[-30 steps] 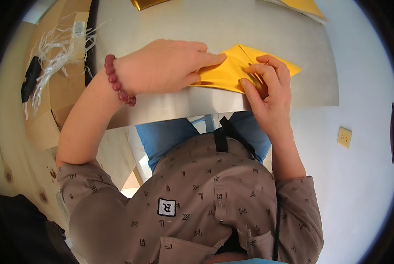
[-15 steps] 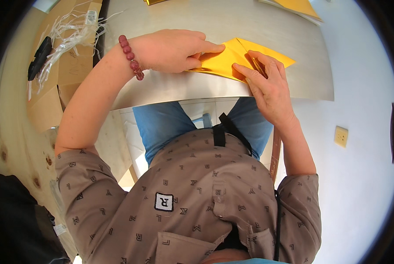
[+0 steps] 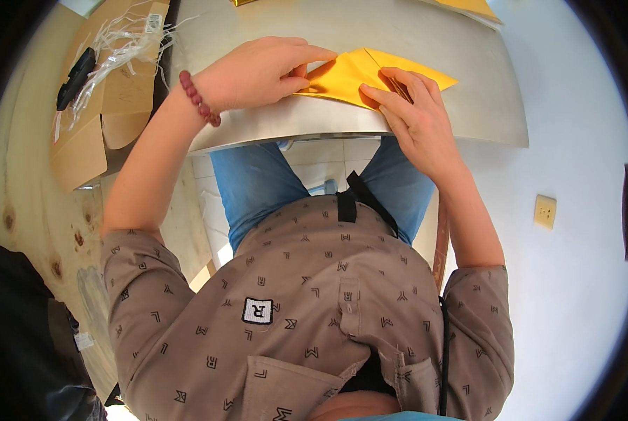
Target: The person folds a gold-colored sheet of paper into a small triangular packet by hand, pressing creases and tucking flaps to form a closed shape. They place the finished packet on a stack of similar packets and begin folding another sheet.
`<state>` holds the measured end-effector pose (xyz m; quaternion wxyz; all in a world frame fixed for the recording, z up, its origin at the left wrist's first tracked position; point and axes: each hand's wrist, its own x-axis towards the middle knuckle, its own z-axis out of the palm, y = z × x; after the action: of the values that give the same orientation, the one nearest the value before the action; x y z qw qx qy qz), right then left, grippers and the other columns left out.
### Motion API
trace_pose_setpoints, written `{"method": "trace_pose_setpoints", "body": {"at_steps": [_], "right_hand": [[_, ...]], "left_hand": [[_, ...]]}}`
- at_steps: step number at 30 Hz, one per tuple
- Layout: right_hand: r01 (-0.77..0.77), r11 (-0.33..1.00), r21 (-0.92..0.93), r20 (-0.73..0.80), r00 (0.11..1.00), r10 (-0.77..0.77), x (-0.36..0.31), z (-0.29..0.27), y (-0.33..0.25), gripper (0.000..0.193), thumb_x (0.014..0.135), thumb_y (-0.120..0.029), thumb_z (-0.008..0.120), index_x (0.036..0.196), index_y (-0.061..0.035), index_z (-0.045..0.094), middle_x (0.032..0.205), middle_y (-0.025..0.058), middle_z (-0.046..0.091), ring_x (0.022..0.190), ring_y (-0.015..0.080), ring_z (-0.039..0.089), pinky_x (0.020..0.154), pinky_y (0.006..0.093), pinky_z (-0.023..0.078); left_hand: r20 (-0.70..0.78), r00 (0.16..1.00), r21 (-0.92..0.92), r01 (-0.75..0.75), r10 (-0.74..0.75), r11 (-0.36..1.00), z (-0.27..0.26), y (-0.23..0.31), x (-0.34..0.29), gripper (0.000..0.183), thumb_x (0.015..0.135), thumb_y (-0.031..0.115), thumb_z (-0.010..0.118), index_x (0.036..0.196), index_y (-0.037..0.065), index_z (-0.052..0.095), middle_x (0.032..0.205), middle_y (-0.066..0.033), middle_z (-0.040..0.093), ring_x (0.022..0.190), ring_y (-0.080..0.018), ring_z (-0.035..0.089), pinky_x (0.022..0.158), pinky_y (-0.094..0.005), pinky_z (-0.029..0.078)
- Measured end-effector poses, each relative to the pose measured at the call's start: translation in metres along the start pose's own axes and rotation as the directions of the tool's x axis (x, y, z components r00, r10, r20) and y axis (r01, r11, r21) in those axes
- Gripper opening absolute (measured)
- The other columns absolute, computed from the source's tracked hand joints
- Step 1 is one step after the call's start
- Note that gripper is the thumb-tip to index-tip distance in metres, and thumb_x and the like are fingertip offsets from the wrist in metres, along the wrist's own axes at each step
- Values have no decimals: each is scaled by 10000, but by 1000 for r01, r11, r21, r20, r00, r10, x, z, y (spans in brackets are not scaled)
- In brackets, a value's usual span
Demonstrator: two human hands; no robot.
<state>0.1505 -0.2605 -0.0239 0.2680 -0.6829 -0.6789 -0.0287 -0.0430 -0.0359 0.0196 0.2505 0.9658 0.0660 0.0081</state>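
A sheet of shiny gold paper [image 3: 352,74], folded into a long shape with pointed ends, lies on the silvery table [image 3: 258,123] near its front edge. My left hand [image 3: 258,70], with a dark red bead bracelet [image 3: 200,100] on its wrist, holds the paper's left end between thumb and index finger. At the right part of the paper, my right hand [image 3: 415,109] grips a fold, with its thumb and fingertips against the gold surface. Parts of the folds are hidden under the right fingers.
On the left stands an open cardboard box [image 3: 128,98] with clear plastic strips [image 3: 117,52] and a black object [image 3: 77,78] on it. More gold paper [image 3: 471,8] lies at the far right of the table. A white wall with a socket [image 3: 545,212] is on the right.
Both hands and the gold paper appear slightly higher and further left in the picture, as the whole view has shifted a little. Both hands stay on the paper.
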Motion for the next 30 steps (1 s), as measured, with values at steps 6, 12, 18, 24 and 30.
{"method": "trace_pose_setpoints", "body": {"at_steps": [6, 12, 18, 24, 30], "right_hand": [[14, 1000, 20, -34, 999, -13, -2, 3, 4, 296, 960, -110, 648, 1229, -172, 754, 1339, 130, 627, 1238, 353, 540, 1051, 422, 471], [-6, 1000, 10, -26, 1000, 7, -2, 6, 6, 304, 947, -108, 668, 1233, -167, 753, 1339, 113, 635, 1231, 350, 550, 1050, 423, 481], [-30, 999, -13, -22, 999, 30, -2, 6, 2, 302, 971, -137, 650, 1251, -177, 754, 1351, 106, 639, 1232, 335, 554, 1054, 416, 481], [-8, 1000, -23, -35, 999, 7, -1, 5, 1, 293, 983, -135, 625, 1239, -175, 762, 1329, 113, 651, 1231, 333, 558, 1054, 413, 478], [-2, 1000, -21, -35, 999, 1, -1, 3, 1, 298, 981, -136, 620, 1238, -183, 762, 1333, 116, 645, 1227, 335, 559, 1050, 414, 475]], "left_hand": [[-395, 882, 383, -98, 259, 918, 61, 58, -8, 453, 893, 152, 747, 1327, 59, 653, 1237, -105, 669, 1185, -296, 612, 1007, -421, 500], [-452, 892, 251, 110, 16, 962, 110, 104, -15, 692, 889, 294, 769, 1474, 24, 517, 1548, -128, 497, 1400, -274, 507, 1180, -485, 362], [-411, 910, 290, 185, -53, 939, 112, 104, -31, 787, 900, 415, 750, 1542, 58, 468, 1586, -91, 481, 1461, -243, 442, 1207, -491, 295], [-385, 921, 300, 186, -59, 936, 102, 90, -47, 793, 893, 458, 748, 1542, 92, 476, 1558, -69, 512, 1456, -237, 443, 1180, -464, 319], [-414, 903, 319, 265, -118, 910, 90, 76, -67, 756, 911, 458, 726, 1533, 101, 487, 1532, -74, 526, 1442, -237, 457, 1179, -456, 332]]}}
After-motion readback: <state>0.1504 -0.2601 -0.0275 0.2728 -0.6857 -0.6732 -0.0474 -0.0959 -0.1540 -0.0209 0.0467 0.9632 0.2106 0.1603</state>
